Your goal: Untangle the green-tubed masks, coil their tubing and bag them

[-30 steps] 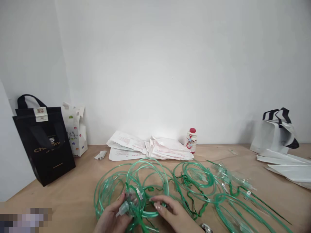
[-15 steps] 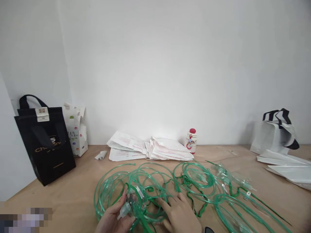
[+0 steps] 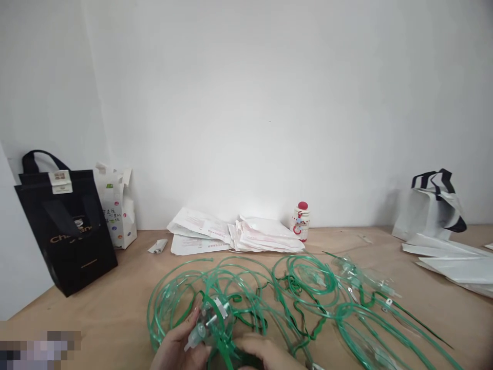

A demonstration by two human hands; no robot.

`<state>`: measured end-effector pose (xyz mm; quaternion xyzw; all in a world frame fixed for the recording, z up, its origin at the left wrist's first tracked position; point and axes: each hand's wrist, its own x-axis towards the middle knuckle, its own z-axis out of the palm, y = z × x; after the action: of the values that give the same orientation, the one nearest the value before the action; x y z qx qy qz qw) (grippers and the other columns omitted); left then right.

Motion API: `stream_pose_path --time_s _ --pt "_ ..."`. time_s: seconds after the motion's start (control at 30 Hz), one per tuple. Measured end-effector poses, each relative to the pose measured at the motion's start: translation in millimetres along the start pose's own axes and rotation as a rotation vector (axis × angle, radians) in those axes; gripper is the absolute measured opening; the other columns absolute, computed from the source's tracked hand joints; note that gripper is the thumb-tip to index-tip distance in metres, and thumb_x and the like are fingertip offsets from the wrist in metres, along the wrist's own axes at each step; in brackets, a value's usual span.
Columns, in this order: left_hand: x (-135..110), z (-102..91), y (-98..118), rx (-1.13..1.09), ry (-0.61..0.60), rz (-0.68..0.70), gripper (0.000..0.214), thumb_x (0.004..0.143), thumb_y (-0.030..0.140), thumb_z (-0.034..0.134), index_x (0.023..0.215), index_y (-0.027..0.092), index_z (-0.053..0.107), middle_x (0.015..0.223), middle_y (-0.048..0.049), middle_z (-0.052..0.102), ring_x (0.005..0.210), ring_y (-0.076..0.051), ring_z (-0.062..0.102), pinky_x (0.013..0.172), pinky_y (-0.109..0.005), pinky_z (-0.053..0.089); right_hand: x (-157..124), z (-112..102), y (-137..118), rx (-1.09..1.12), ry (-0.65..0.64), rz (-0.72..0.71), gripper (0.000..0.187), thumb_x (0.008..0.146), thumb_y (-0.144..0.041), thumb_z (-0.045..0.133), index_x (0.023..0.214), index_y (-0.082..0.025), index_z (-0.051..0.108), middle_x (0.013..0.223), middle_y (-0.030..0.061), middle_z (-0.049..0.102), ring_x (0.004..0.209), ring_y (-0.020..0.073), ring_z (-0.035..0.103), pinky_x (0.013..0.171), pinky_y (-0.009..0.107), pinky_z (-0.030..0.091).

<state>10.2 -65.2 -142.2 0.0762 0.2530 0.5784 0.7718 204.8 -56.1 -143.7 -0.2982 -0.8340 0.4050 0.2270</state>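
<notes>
A clear oxygen mask (image 3: 217, 321) with a white connector and a metal nose clip rests in my left hand (image 3: 181, 341), whose fingers wrap round its side. Close beside it, my right hand (image 3: 265, 349) has its fingers curled over the mask's green elastic strap (image 3: 225, 344) at the lower edge of the view; the fingertips are partly hidden. Loops of green tubing (image 3: 157, 303) lie behind and to the left of the mask. More coiled tubing (image 3: 311, 275) and tangled green straps lie to the right, with another clear mask (image 3: 348, 270) farther off.
White packets (image 3: 265, 234) are stacked by the wall beside a red-capped bottle (image 3: 302, 221). A black bag (image 3: 69, 241) and a white printed bag (image 3: 119, 210) stand at left. On the right are a white bag (image 3: 418, 213) and flat white sheets (image 3: 458, 270).
My right hand has drawn back from the tubing, down and left toward the mask, and its fingers have curled in on the strap. My left hand still holds the mask.
</notes>
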Motion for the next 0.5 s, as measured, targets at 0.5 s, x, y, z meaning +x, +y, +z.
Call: stream_pose_path --time_s 0.5 --pt "-2.3 0.9 7.0 0.060 -0.032 -0.007 0.019 0.084 0.011 0.050 0.067 0.012 0.060 0.061 -0.0021 0.061 0.056 -0.013 0.060 0.060 -0.027 0.047 -0.6 -39.0 9.8 0.388 0.607 0.121 0.033 0.076 -0.053 0.056 0.086 -0.022 0.060 0.065 -0.0015 0.053 0.066 0.0153 0.052 0.065 0.028 0.045"
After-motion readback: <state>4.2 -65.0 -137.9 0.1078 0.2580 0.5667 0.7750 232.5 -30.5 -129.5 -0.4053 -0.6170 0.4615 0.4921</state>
